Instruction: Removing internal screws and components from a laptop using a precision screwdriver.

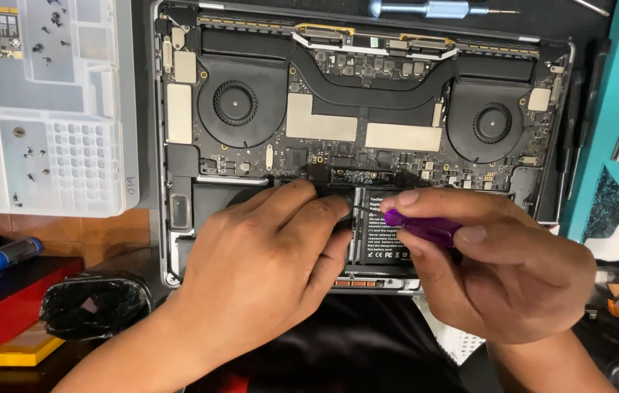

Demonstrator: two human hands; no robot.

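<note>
Working a fastener near the battery edge of the opened laptop point(368, 94), the right hand point(499, 269) pinches a purple screwdriver point(419, 225) while the left hand point(273, 255) steadies its tip with closed fingers, holding nothing visible; the next move seems to need steady, careful turning.

An electronics repair workbench is showing here: an opened laptop point(360, 138) is lying with fans and board exposed, a clear screw-sorting tray point(47, 109) is sitting far left, and a blue screwdriver point(433, 9) is lying at the far edge.

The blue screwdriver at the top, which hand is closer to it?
Right. The right hand, holding a purple tool, lies below the blue screwdriver, slightly right. The left hand sits farther off, below and to its left.
</note>
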